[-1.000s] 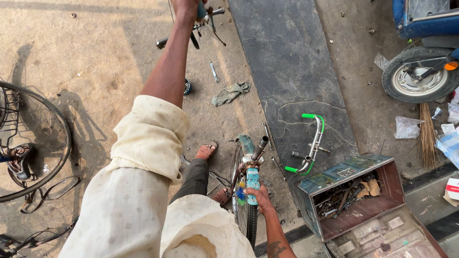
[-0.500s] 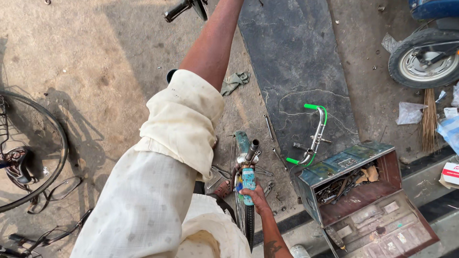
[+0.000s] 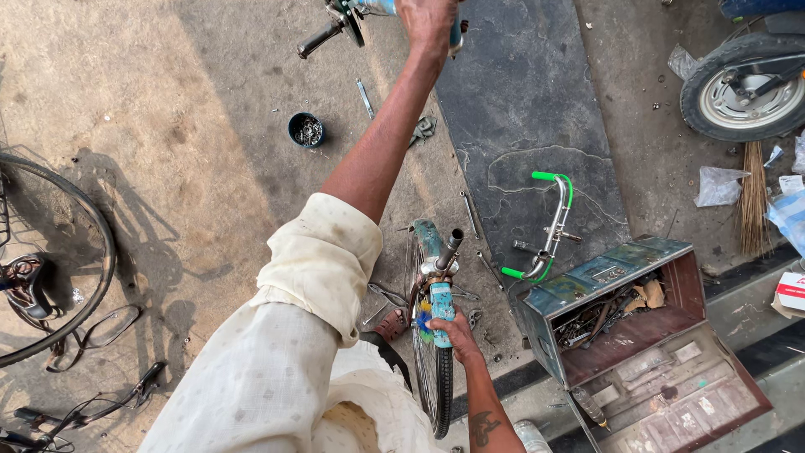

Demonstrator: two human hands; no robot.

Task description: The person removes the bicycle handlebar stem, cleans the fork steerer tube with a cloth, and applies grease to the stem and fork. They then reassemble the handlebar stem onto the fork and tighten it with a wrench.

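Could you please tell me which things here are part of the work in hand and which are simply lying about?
In hand:
left hand gripping the bike frame
right hand on the fork above the wheel

Lying about:
handlebar
toolbox
cup of bits
spanner
broom

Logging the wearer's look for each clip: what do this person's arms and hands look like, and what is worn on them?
Both hands are bare, with no gloves. The left arm wears a loose cream sleeve, creased, faintly dotted and a little soiled, rolled to about the elbow, leaving the forearm uncovered up to the left hand. The right arm shows no sleeve and has a dark tattoo on the forearm below the right hand.
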